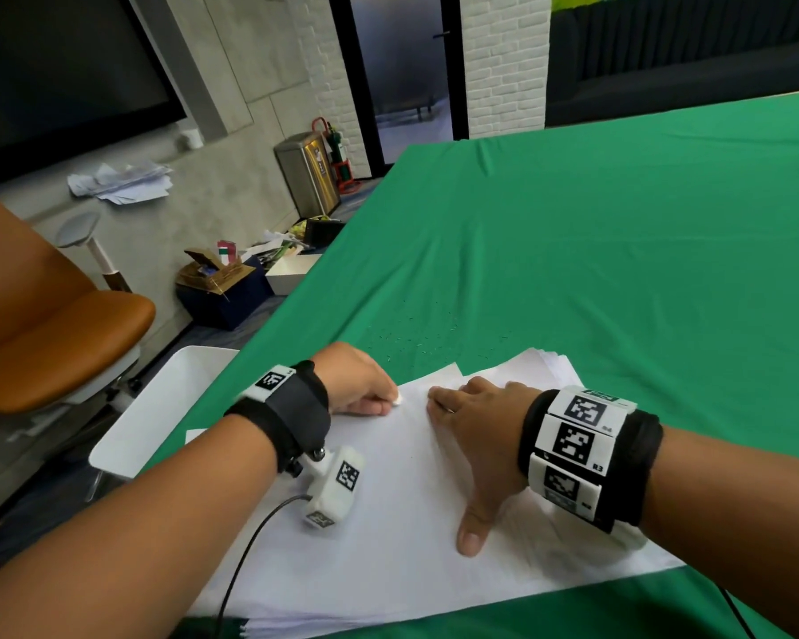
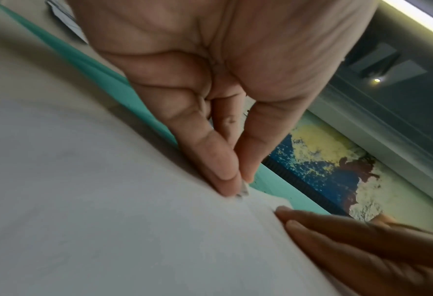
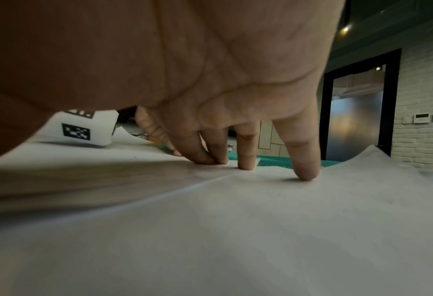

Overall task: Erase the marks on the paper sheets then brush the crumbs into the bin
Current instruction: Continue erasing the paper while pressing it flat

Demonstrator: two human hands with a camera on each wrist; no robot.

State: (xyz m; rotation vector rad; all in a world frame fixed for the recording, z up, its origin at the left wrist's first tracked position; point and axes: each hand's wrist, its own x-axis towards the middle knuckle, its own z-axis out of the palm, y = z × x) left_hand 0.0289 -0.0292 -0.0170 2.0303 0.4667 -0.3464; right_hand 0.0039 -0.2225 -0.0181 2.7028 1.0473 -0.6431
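A stack of white paper sheets [image 1: 388,537] lies on the green tablecloth near the front edge. My left hand [image 1: 365,389] pinches a small white eraser [image 1: 398,399] between thumb and fingers, its tip [image 2: 244,189] pressed on the top sheet [image 2: 108,220] near the far left corner. My right hand [image 1: 476,422] lies flat on the paper just right of it, fingertips [image 3: 247,164] pressing the sheet [image 3: 235,230] down. Tiny eraser crumbs [image 1: 416,339] are scattered on the cloth beyond the sheets. A white bin [image 1: 158,408] hangs off the table's left edge.
The green cloth [image 1: 619,246] stretches far and right beyond the paper. An orange chair [image 1: 56,334] stands left of the bin. Cardboard boxes [image 1: 222,279] and a metal trash can [image 1: 307,172] sit on the floor further back. A cable [image 1: 245,555] trails from my left wrist camera.
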